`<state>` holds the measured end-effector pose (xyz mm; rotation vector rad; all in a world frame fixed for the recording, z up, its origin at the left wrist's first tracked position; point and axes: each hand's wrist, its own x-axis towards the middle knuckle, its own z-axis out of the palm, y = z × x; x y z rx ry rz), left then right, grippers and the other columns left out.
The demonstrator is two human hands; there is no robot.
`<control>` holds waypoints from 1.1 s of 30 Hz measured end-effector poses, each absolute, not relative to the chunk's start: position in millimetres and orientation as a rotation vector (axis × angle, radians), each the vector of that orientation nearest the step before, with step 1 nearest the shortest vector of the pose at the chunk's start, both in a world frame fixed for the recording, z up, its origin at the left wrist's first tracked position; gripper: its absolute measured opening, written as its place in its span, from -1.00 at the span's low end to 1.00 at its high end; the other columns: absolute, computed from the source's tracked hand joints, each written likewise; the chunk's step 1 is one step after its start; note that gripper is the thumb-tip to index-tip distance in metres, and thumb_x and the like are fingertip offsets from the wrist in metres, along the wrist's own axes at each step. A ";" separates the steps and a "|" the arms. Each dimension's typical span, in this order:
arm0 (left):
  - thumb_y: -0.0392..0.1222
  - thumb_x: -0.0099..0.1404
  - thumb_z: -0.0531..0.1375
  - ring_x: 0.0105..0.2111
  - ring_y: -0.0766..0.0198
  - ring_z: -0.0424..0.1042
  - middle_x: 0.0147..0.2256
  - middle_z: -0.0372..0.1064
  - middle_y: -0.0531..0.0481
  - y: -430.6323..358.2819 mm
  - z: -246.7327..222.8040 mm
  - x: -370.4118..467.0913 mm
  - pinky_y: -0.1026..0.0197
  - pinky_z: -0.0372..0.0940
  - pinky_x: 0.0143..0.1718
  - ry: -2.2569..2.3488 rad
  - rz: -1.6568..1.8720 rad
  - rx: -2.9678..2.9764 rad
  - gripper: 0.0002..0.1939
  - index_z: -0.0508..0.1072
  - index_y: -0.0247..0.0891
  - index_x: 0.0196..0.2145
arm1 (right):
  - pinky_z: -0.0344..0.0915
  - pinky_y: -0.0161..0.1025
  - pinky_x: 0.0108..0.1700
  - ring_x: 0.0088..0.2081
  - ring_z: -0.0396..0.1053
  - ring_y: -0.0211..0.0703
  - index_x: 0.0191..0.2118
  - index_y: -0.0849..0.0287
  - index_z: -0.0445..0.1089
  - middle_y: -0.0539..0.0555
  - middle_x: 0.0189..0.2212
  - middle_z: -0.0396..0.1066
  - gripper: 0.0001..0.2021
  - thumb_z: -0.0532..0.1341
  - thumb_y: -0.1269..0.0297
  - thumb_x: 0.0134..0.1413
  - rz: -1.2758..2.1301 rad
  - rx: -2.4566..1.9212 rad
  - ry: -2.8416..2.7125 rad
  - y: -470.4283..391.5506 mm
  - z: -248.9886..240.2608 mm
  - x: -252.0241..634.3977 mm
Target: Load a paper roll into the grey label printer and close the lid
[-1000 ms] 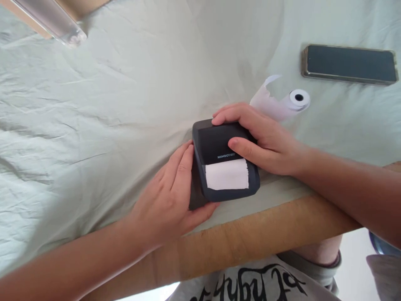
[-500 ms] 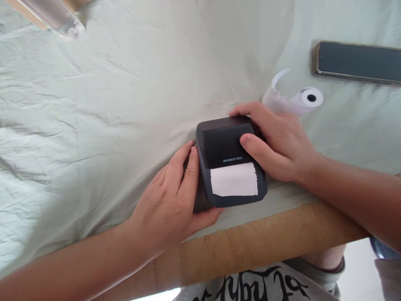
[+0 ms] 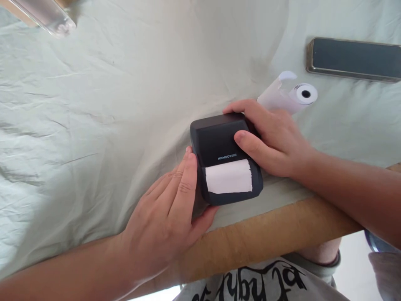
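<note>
A black label printer (image 3: 216,140) marked NIIMBOT stands on the pale cloth between my hands. White paper (image 3: 229,177) with ragged edges lies over its front, below the lid. My right hand (image 3: 272,140) grips the printer's right side, thumb on top of the lid and fingers round the back edge. My left hand (image 3: 166,205) is closed against the left side, its fingers together along the wall and its thumb at the front lower edge. Behind my right hand lies a paper roll (image 3: 305,94) with a dark core and a loose, torn end.
A phone (image 3: 357,58) in a clear-edged case lies at the upper right. At the upper left corner is a transparent plastic object (image 3: 58,21), partly cut off. Pale wrinkled cloth (image 3: 131,83) covers the table, and a wooden edge (image 3: 250,238) runs along the front.
The fingers of my left hand have drawn together and slid slightly toward me along the printer's side. My right hand keeps its grip. The whole view has shifted a little.
</note>
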<state>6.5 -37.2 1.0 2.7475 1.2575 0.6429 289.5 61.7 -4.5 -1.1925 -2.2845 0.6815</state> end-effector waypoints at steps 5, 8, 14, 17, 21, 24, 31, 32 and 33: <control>-0.09 0.78 0.10 0.17 -0.16 0.81 0.29 0.69 -0.40 -35.5 8.5 9.2 -0.08 0.82 0.04 1.256 0.613 2.570 -0.09 -0.30 -0.29 0.82 | 0.29 -0.12 -0.27 -0.39 0.40 -0.12 0.36 0.12 0.45 0.01 -0.34 0.51 -0.47 0.05 -0.16 0.69 0.653 -1.208 -2.313 62.2 -4.7 288.7; -0.06 0.75 0.12 0.03 -0.08 0.84 0.20 0.73 -0.29 -36.6 9.7 9.4 0.01 0.82 -0.11 1.283 0.587 2.476 -0.09 -0.21 -0.22 0.81 | 0.29 -0.13 -0.28 -0.36 0.42 -0.12 0.33 0.11 0.44 0.05 -0.26 0.56 -0.50 0.03 -0.14 0.69 0.671 -1.221 -2.316 61.8 -2.4 286.9; -0.03 0.68 0.20 -0.33 0.10 0.74 -0.13 0.72 -0.06 -38.6 11.5 9.5 0.17 0.62 -0.44 1.316 0.573 2.435 -0.10 -0.07 -0.20 0.78 | 0.27 -0.10 -0.24 -0.37 0.37 -0.11 0.39 0.13 0.42 0.05 -0.28 0.51 -0.35 -0.06 -0.28 0.69 0.684 -1.261 -2.308 60.0 -2.0 285.2; 0.00 0.69 0.20 -0.29 0.11 0.74 -0.08 0.72 -0.11 -37.5 10.6 9.5 0.19 0.61 -0.40 1.310 0.554 2.450 -0.11 -0.04 -0.26 0.76 | 0.26 -0.07 -0.22 -0.36 0.38 -0.08 0.40 0.13 0.39 0.04 -0.32 0.47 -0.21 -0.15 -0.45 0.66 0.693 -1.296 -2.284 58.6 -4.1 284.4; 0.01 0.71 0.17 -0.21 0.03 0.77 -0.01 0.72 -0.22 -36.5 5.0 11.7 0.12 0.67 -0.31 1.257 0.623 2.525 -0.12 -0.07 -0.33 0.76 | 0.29 -0.03 -0.19 -0.34 0.41 -0.02 0.38 0.10 0.38 0.06 -0.32 0.47 -0.08 -0.23 -0.60 0.56 0.721 -1.313 -2.260 57.6 -4.8 282.9; -0.07 0.69 0.16 -0.08 -0.07 0.81 0.13 0.72 -0.32 -35.7 -1.6 12.3 -0.01 0.76 -0.17 1.273 0.649 2.606 -0.08 -0.17 -0.29 0.78 | 0.32 -0.03 -0.17 -0.34 0.43 -0.03 0.41 0.10 0.34 0.03 -0.33 0.47 -0.08 -0.18 -0.62 0.55 0.772 -1.269 -2.246 59.7 -2.8 286.5; 0.00 0.62 0.24 0.57 -0.41 0.44 0.58 0.30 -0.66 -31.0 -16.2 3.0 -0.33 0.57 0.48 1.240 0.613 2.648 0.00 -0.11 -0.50 0.73 | 0.35 -0.11 -0.30 -0.38 0.48 -0.10 0.55 -0.04 0.19 -0.10 -0.36 0.49 -0.10 0.42 -0.44 0.37 1.057 -1.174 -2.295 66.2 11.0 307.3; 0.00 0.62 0.23 0.57 -0.41 0.45 0.59 0.29 -0.66 -30.5 -17.5 2.4 -0.34 0.58 0.47 1.238 0.593 2.647 0.00 -0.12 -0.50 0.73 | 0.34 -0.12 -0.34 -0.42 0.45 -0.12 0.53 -0.04 0.22 -0.13 -0.42 0.44 -0.14 0.43 -0.40 0.39 1.061 -1.193 -2.279 64.9 14.9 307.2; -0.01 0.62 0.22 0.56 -0.40 0.46 0.59 0.28 -0.67 -30.2 -18.5 2.1 -0.34 0.58 0.46 1.238 0.578 2.656 0.00 -0.13 -0.50 0.73 | 0.32 -0.12 -0.37 -0.47 0.40 -0.15 0.49 -0.04 0.27 -0.18 -0.49 0.38 -0.21 0.42 -0.36 0.41 1.043 -1.217 -2.261 62.8 19.3 305.9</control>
